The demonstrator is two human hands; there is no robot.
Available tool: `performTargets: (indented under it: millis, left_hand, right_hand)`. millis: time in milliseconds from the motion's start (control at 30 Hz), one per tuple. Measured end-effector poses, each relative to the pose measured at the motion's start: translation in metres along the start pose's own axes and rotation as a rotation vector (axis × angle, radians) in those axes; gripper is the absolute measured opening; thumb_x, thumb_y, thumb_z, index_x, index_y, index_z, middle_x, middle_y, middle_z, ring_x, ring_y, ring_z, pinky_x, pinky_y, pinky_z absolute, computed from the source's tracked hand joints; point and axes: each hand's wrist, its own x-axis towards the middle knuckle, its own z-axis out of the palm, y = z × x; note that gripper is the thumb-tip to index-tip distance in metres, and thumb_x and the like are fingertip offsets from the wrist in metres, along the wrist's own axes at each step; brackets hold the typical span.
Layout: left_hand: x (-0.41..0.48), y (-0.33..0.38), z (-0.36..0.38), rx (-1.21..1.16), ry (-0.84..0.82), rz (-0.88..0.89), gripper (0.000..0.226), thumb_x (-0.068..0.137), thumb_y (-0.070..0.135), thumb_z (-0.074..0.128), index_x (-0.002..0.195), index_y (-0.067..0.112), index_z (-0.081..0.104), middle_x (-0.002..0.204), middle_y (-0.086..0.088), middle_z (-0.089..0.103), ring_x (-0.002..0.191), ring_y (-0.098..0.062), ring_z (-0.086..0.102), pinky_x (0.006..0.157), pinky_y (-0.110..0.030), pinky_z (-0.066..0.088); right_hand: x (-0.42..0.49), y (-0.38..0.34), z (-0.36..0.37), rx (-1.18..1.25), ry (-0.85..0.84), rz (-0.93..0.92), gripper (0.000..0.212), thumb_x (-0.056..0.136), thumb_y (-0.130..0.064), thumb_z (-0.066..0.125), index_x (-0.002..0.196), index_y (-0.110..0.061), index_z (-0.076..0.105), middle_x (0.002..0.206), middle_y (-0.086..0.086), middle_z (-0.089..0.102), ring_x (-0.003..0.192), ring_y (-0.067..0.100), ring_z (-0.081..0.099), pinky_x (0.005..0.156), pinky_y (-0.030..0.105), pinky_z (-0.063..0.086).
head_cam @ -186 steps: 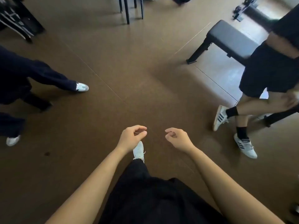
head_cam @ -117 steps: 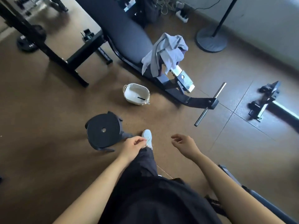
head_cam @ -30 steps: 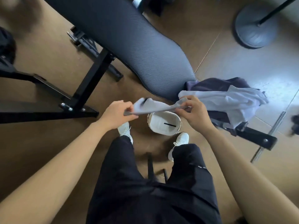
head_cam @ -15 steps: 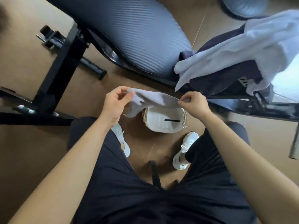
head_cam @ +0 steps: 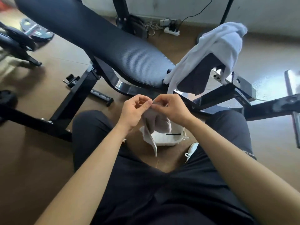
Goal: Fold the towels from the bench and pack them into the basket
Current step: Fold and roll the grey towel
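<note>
Slanting from upper left toward the centre, the padded bench (head_cam: 100, 44) stands on its black frame (head_cam: 71, 101) over the brown floor. In front of it, the person's left hand (head_cam: 132, 111) pinches the top edge of a small grey towel (head_cam: 156, 125) between thumb and curled fingers. The right hand (head_cam: 172, 109), just beside it, nips the same edge, so both hands are clamped on the cloth. The towel hangs doubled from that edge, its lower corner trailing across the left side of the white basket (head_cam: 168, 142), which sits on the floor between the knees. Farther right, a white towel (head_cam: 217, 47) lies heaped over a dark towel (head_cam: 198, 75) on the bench's end.
</note>
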Motion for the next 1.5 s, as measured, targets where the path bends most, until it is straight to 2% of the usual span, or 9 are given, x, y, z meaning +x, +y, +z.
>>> performTargets:
  millis: [200,433,733,867,1033,1167,1333,1433,1500]
  left_hand:
    - [-0.017,-0.026,0.020,-0.081,-0.106,-0.087,0.015,0.098,0.027,0.068,0.096,0.012,0.068,0.082,0.001,0.067,0.078,-0.011,0.060,0.072,-0.029,0.051]
    - [0.018,-0.064,0.028,0.152,-0.323,-0.158,0.021,0.101,0.017,0.063,0.092,-0.001,0.066,0.078,0.001,0.064,0.071,-0.009,0.055,0.069,-0.023,0.045]
    - [0.056,-0.075,0.036,0.201,-0.278,-0.217,0.015,0.103,0.024,0.057,0.095,0.012,0.063,0.089,-0.008,0.066,0.077,-0.006,0.056,0.073,-0.027,0.045]
    - [0.057,-0.075,0.014,0.338,-0.259,-0.058,0.025,0.084,0.045,0.064,0.091,0.020,0.063,0.082,0.011,0.062,0.074,-0.002,0.056,0.068,-0.017,0.044]
    - [0.057,-0.075,-0.018,0.844,-0.141,0.429,0.028,0.076,0.028,0.057,0.098,0.017,0.069,0.088,0.002,0.067,0.072,-0.018,0.063,0.064,-0.030,0.054]
    - [0.050,-0.090,-0.037,0.970,-0.005,0.470,0.020,0.073,0.014,0.066,0.092,0.015,0.071,0.084,-0.001,0.067,0.065,-0.022,0.062,0.057,-0.030,0.052]
    - [0.047,-0.093,-0.045,0.942,0.113,0.379,0.015,0.073,0.001,0.072,0.081,0.013,0.073,0.071,0.001,0.068,0.060,-0.018,0.060,0.058,-0.022,0.044]
    - [0.046,-0.092,-0.034,0.662,0.162,0.017,0.018,0.082,0.003,0.072,0.082,0.020,0.075,0.074,0.004,0.071,0.069,-0.013,0.064,0.066,-0.024,0.052]
    - [0.047,-0.096,-0.030,0.267,0.129,-0.257,0.022,0.091,0.007,0.066,0.084,0.024,0.078,0.083,-0.002,0.075,0.085,-0.021,0.069,0.086,-0.045,0.060]
  right_hand:
    - [-0.002,-0.017,-0.012,0.061,0.121,-0.019,0.005,0.089,-0.013,0.077,0.085,-0.010,0.076,0.069,-0.013,0.066,0.061,-0.003,0.055,0.064,0.009,0.042]
    - [0.023,0.001,-0.051,0.194,0.394,0.010,0.005,0.092,-0.009,0.073,0.089,-0.004,0.074,0.079,0.003,0.068,0.072,0.009,0.057,0.070,0.026,0.048]
    - [0.048,0.054,-0.084,0.184,0.556,0.143,0.007,0.097,-0.016,0.067,0.092,-0.011,0.068,0.070,-0.003,0.057,0.065,0.006,0.049,0.061,0.018,0.042]
    - [0.030,0.090,-0.077,0.173,0.501,0.282,0.008,0.094,-0.019,0.071,0.087,-0.021,0.072,0.077,-0.009,0.068,0.075,0.006,0.062,0.070,0.025,0.051]
    - [0.022,0.102,-0.062,0.388,0.537,0.383,0.012,0.097,-0.021,0.069,0.085,-0.019,0.069,0.061,-0.016,0.062,0.058,0.006,0.055,0.046,0.019,0.043]
    - [0.029,0.101,-0.056,0.468,0.588,0.340,0.014,0.097,-0.019,0.069,0.083,-0.021,0.069,0.066,-0.013,0.064,0.065,0.006,0.057,0.062,0.027,0.048]
    - [0.030,0.108,-0.063,0.487,0.644,0.348,0.013,0.094,-0.024,0.072,0.081,-0.027,0.072,0.074,-0.006,0.067,0.078,0.016,0.060,0.075,0.038,0.049]
    - [0.031,0.112,-0.063,0.434,0.657,0.351,0.010,0.093,-0.025,0.071,0.083,-0.025,0.071,0.079,-0.002,0.068,0.081,0.015,0.063,0.081,0.041,0.053]
    - [0.031,0.112,-0.063,0.337,0.657,0.342,0.010,0.094,-0.022,0.070,0.083,-0.024,0.069,0.080,0.000,0.068,0.078,0.012,0.061,0.080,0.037,0.053]
